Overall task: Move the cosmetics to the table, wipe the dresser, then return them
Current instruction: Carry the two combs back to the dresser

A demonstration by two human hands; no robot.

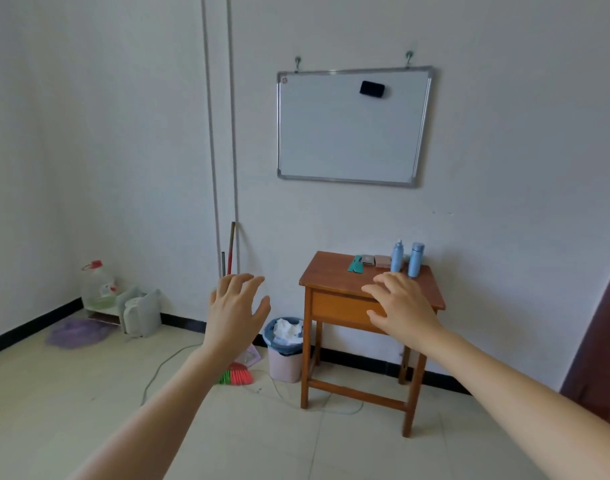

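A small wooden desk [334,271] stands against the far wall, right of centre. On its back edge are two light-blue bottles [397,256] [415,259], two small flat compacts [375,260] and a teal item [356,265]. My left hand [236,311] is raised in mid-air left of the desk, fingers spread, holding nothing. My right hand [399,304] is stretched out in front of the desk's top and drawer panel, fingers apart and empty. Both hands are well short of the desk.
A pink bin [285,362] with a blue liner and white paper stands left of the desk. A red-green broom [236,374] leans in the corner. A water jug [97,284], grey containers and a purple bag lie at left. A whiteboard [352,126] hangs above. A cable runs across the tiled floor.
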